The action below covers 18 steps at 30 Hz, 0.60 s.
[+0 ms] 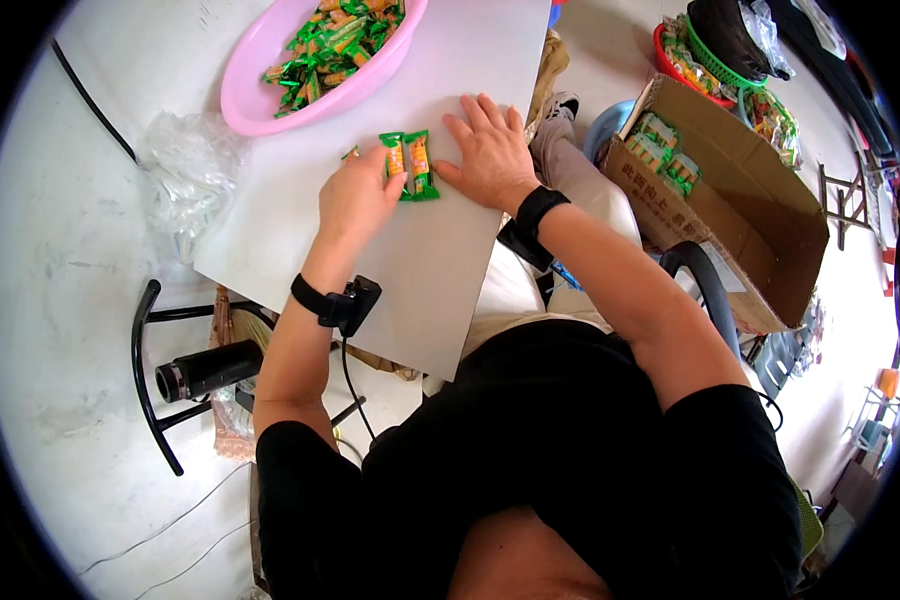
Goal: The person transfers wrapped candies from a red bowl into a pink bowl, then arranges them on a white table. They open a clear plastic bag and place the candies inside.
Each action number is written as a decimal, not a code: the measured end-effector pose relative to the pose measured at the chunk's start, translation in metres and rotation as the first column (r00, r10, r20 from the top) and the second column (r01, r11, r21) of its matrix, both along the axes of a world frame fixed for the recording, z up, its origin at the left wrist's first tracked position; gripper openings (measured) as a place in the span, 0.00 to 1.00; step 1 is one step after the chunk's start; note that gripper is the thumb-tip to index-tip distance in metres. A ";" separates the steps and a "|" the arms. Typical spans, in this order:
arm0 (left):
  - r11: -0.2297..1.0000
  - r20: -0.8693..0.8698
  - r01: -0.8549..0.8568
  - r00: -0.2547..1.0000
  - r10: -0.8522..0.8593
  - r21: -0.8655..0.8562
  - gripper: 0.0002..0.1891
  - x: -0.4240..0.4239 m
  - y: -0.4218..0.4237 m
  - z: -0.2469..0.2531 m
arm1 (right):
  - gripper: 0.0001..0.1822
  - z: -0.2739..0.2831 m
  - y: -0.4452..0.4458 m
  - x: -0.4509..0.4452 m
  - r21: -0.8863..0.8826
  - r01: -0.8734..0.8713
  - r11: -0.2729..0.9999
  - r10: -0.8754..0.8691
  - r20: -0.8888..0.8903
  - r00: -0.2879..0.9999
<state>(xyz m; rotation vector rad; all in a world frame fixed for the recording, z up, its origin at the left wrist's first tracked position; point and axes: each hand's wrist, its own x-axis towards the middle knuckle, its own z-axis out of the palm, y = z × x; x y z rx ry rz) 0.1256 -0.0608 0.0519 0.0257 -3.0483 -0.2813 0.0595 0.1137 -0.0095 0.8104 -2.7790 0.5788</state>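
Note:
Small green and orange wrapped packets lie in a short row on the white table (435, 255). My left hand (360, 187) bends over the left part of the row, its fingertips at a packet (394, 154); whether it grips that one cannot be told. Beside it lies another packet (420, 161), and the tip of one more shows behind the fingers. My right hand (487, 150) rests palm down on the table with fingers spread, its thumb close to the right-hand packet. Beyond the hands, a pink plastic basin (259, 112) holds a heap of similar packets.
Crumpled clear plastic bags (191, 172) lie at the table's left edge. An open cardboard box (765, 240) holding bundled packets stands at right, near a red basket (660, 56) and a green basket (709, 52). A black bottle (210, 370) lies on a black-framed chair (146, 360).

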 end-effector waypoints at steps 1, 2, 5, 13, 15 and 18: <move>0.999 0.053 -0.040 0.998 0.041 -0.017 0.18 0.000 0.006 0.001 | 0.31 0.000 0.000 0.000 0.003 0.002 1.000 -0.002 -0.004 1.000; 0.998 0.061 -0.046 0.997 0.048 -0.037 0.18 0.000 0.009 0.001 | 0.31 -0.001 0.000 -0.001 0.005 0.004 1.000 -0.004 -0.008 1.000; 0.994 0.074 -0.062 0.995 0.068 -0.089 0.18 0.000 0.015 0.001 | 0.31 -0.002 0.000 -0.001 -0.001 0.002 1.000 -0.002 -0.008 1.000; 0.995 -0.094 -0.022 0.995 0.012 -0.098 0.14 -0.003 0.008 -0.010 | 0.31 -0.001 0.001 -0.001 -0.013 -0.012 1.000 0.013 0.013 1.000; 0.997 -0.105 -0.019 0.994 0.011 -0.077 0.14 -0.002 0.009 -0.012 | 0.31 -0.001 0.001 -0.001 -0.009 -0.011 1.000 0.011 0.013 1.000; 0.996 -0.080 -0.028 0.997 0.021 -0.082 0.15 -0.003 0.013 -0.013 | 0.33 0.001 0.002 -0.001 -0.018 -0.009 1.000 0.010 0.034 0.999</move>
